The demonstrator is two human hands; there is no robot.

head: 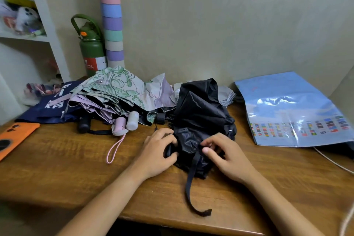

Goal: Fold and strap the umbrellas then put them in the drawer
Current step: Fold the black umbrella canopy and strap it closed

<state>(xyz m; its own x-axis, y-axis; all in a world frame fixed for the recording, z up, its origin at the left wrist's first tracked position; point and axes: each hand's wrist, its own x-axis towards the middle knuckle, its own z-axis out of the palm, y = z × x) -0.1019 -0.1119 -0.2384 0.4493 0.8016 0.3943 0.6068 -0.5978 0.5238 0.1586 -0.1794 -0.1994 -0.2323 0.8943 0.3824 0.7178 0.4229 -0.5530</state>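
Head view, single frame. On the wooden desk [76,168] a black umbrella [201,113] lies collapsed but loose, its canopy bunched in a heap. Its long axis runs roughly away from the person, toward the wall, with the near end between the two hands. The left hand [159,151] grips that near end from the left, fingers curled round what appears to be the dark handle or gathered fabric. The right hand [226,153] sits on the right of the same end, fingers bent and pinching the black cloth near the root of the strap [191,182].

The strap trails unfastened from between the hands toward the desk's front edge, its tab end lying flat on the wood. It lies slightly nearer the right hand, directly below that hand's thumb; judged from this, the right hand is better placed to take it up and wind it round the canopy while the left holds the bundle steady.

Behind and to the left, a floral umbrella [122,90] and a navy umbrella [51,105] lie heaped, also unstrapped; the pale handles [127,120] point toward the person. No drawer is visible.

Other items: a green bottle [92,48], an orange phone [13,136] at left, a blue map sheet [293,109] at right.
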